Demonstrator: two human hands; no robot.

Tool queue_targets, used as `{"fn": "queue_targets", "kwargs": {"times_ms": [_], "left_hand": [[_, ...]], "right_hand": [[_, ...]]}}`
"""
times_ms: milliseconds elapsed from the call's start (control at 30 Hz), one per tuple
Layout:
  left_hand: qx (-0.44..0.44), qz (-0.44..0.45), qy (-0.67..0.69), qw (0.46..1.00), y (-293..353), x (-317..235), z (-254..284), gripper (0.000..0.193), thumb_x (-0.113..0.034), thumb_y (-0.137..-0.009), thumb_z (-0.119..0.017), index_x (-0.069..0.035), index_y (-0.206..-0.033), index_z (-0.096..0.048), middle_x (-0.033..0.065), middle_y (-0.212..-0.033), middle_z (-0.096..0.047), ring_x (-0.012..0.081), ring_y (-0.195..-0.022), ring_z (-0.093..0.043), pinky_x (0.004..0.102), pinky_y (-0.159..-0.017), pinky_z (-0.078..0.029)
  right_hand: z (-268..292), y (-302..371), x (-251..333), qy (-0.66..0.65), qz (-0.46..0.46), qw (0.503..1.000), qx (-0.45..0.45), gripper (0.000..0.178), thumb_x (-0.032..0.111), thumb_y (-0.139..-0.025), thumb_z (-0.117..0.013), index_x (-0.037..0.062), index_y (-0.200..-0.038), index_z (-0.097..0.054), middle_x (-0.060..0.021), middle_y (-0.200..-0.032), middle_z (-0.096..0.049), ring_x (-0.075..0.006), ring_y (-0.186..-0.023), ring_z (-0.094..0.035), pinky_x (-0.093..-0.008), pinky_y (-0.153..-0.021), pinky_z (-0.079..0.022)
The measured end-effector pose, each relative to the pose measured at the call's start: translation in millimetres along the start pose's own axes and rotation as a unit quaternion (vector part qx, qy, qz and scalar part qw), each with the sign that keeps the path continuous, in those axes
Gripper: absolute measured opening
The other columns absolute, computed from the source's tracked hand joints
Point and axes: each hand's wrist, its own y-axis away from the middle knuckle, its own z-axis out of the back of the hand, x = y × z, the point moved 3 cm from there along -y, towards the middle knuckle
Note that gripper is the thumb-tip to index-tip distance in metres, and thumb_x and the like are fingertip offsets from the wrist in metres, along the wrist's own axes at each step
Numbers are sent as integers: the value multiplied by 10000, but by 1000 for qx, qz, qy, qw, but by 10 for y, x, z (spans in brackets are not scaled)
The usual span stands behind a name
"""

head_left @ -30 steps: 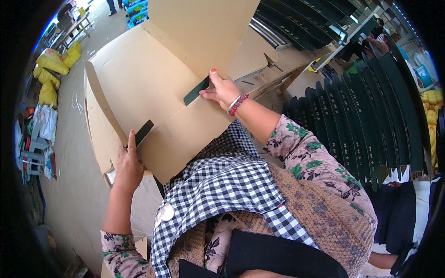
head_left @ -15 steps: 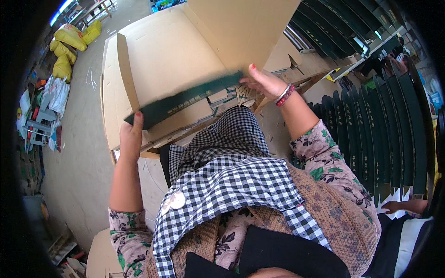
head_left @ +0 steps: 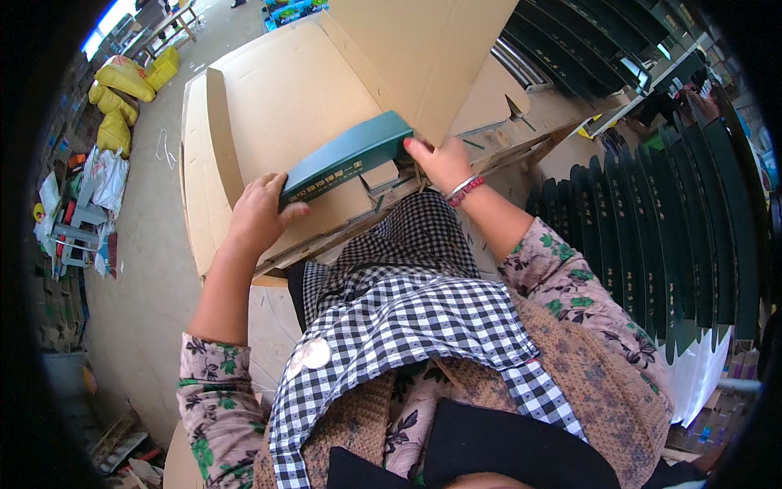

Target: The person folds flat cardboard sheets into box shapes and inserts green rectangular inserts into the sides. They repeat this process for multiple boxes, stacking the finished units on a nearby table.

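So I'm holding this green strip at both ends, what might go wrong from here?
The green strip is held only near its ends, by the left hand and right hand, so its middle might buckle or crease.

The upright cardboard panel rises just beyond the right hand, so a wide movement might knock it.

The cardboard pieces beneath the strip, near the table's edge, might snag it or slide off.

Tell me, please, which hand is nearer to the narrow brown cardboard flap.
Left. The left hand is just right of the cardboard flap; the right hand is farther right, at the curved green panel.
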Motion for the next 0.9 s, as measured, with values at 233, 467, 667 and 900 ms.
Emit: {"fn": "queue_targets", "kwargs": {"times_ms": [233,467,667,900], "left_hand": [[185,-53,79,978,-76,130,-16,224,-63,-722,-684,-23,-941,-658,201,-969,-622,373,-933,-582,430,-821,-475],[219,-13,66,974,116,221,-81,129,-70,-719,-670,-24,-839,-672,220,-855,-638,390,-812,-610,418,-729,-497],[274,-81,88,954,61,394,-147,170,-182,-740,-655,-49,-843,-680,224,-798,-631,381,-750,-612,409,-684,-500],[-152,-134,30,979,279,-1255,194,425,-64,-755,-582,-93,-1179,-569,166,-1102,-605,325,-994,-605,422,-824,-497]], "right_hand": [[-170,41,728,222,338,909,104,409,107,-683,-715,91,-1083,-632,-136,-1022,-623,-329,-987,-579,-420,-853,-471],[-585,-330,393,368,180,826,388,164,53,-718,-595,50,-839,-705,-176,-875,-681,-340,-844,-659,-427,-731,-534],[-547,-170,463,355,181,819,414,169,56,-715,-610,22,-852,-705,-196,-913,-677,-349,-872,-656,-415,-759,-532],[-96,-956,468,526,385,752,100,238,195,-720,-666,48,-907,-677,-183,-1013,-646,-330,-937,-621,-425,-815,-495]]}}
